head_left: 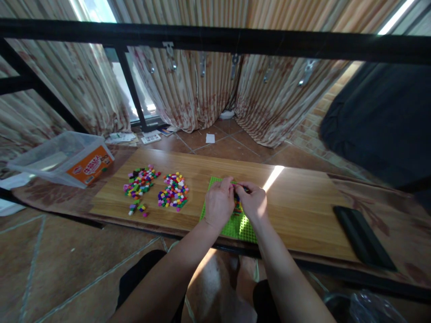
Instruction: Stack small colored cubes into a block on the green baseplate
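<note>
Both my hands meet over a green studded baseplate on a wooden board. My left hand has its fingers curled together at the far part of the plate. Close against it, my right hand pinches with thumb and forefinger; whatever lies between the fingertips is too small and covered to make out. Coloured building bricks stand on the plate between the hands, partly hidden by them. To the left lie two heaps of small coloured bricks, a nearer heap and a farther heap.
A clear plastic box with an orange label stands at the left end. On the right lies a dark flat case. The wooden board spans a cloth-covered bench. A black metal rail crosses in front of curtains.
</note>
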The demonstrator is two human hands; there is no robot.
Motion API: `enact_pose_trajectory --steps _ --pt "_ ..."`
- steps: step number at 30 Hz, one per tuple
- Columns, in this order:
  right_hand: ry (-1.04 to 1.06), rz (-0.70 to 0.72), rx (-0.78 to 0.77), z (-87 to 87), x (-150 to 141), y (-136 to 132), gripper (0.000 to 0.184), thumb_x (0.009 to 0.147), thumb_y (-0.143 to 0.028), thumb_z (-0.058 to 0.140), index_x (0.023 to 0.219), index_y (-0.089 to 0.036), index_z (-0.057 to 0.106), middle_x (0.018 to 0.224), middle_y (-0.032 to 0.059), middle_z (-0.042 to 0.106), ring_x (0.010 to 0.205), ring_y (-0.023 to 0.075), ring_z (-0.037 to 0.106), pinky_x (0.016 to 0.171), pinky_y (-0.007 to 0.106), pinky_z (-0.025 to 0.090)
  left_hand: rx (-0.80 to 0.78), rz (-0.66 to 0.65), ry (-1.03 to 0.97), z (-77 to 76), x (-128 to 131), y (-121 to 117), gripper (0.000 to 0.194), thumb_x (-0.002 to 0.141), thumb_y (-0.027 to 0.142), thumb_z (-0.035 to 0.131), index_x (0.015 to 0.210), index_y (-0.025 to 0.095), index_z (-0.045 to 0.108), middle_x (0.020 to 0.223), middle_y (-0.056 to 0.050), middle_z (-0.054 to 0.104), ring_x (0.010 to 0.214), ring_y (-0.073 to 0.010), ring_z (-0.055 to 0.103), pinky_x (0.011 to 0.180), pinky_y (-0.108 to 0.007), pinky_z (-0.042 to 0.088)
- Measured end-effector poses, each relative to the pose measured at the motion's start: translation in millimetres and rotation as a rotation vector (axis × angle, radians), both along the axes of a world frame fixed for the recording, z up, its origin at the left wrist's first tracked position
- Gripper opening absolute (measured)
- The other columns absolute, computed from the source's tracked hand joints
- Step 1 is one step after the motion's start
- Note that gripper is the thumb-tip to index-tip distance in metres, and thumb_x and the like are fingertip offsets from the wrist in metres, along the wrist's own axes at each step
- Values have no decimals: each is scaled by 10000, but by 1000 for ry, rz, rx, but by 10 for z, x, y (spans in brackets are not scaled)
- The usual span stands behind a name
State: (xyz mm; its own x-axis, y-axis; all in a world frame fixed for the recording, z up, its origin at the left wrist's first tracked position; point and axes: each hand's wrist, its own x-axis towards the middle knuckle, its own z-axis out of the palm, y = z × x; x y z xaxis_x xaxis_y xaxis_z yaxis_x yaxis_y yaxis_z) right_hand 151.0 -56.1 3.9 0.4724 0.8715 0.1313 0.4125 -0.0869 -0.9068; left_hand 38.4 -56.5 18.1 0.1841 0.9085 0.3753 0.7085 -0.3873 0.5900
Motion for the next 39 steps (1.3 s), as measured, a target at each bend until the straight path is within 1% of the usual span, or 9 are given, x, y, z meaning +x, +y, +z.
enact_pose_trajectory --steps 2,5,9,11,14,18,24,30,39 --pt "34 16 11 -23 3 -11 285 717 -429 628 799 -188 753 737 38 735 636 185 627 623 289 483 -10 -23 -50 13 -19 8 296 897 165 483 1186 168 552 942 -64 701 935 -196 632 867 -346 494" --pt "174 27 46 -45 25 -46 369 727 -499 635 826 -160 740 714 50 723 618 182 619 590 287 485 -25 -25 -152 48 -96 55 272 890 177 505 1155 181 566 942 -49 714 910 -174 655 856 -321 508" --pt "372 1 83 -40 111 -91 447 732 -565 637 822 -136 718 687 55 691 586 158 588 560 278 482 -32 110 -199 101 -337 220 250 879 180 511 1113 157 596 955 -72 724 871 -170 677 802 -296 523" --pt "407 -20 107 -45 164 -91 446 724 -571 647 809 -137 711 692 49 678 556 130 546 538 262 468 -72 180 -137 123 -509 320 255 870 177 511 1100 145 615 970 -83 728 870 -174 681 800 -295 522" --pt "449 -29 136 -67 212 -74 421 713 -554 664 785 -141 705 711 47 671 530 101 495 506 241 441 -199 221 61 143 -791 433 246 846 174 523 1045 132 660 996 -102 731 919 -192 675 836 -293 508" --pt "532 -23 148 -80 209 -60 343 682 -478 707 766 -145 707 713 41 671 535 93 494 503 229 434 -299 315 318 158 -1153 501 257 822 170 500 979 164 702 972 -103 734 961 -235 667 855 -325 498" --pt "591 -54 120 -73 215 -64 273 612 -381 769 749 -149 724 727 35 687 517 81 499 495 226 448 -365 426 419 194 -1566 537 319 756 139 521 1008 164 717 1012 -117 724 996 -257 650 876 -339 494" --pt "619 -47 126 -88 202 -74 269 598 -375 784 729 -147 725 674 24 675 512 85 514 468 216 445 -416 398 453 136 -1649 562 303 745 160 532 979 177 724 1016 -107 726 991 -238 652 870 -311 496" --pt "649 -56 114 -90 179 -68 280 549 -341 810 734 -146 730 640 9 672 498 79 536 448 191 445 -476 381 538 106 -1636 551 276 718 136 525 891 156 740 972 -144 730 997 -266 663 842 -310 507"
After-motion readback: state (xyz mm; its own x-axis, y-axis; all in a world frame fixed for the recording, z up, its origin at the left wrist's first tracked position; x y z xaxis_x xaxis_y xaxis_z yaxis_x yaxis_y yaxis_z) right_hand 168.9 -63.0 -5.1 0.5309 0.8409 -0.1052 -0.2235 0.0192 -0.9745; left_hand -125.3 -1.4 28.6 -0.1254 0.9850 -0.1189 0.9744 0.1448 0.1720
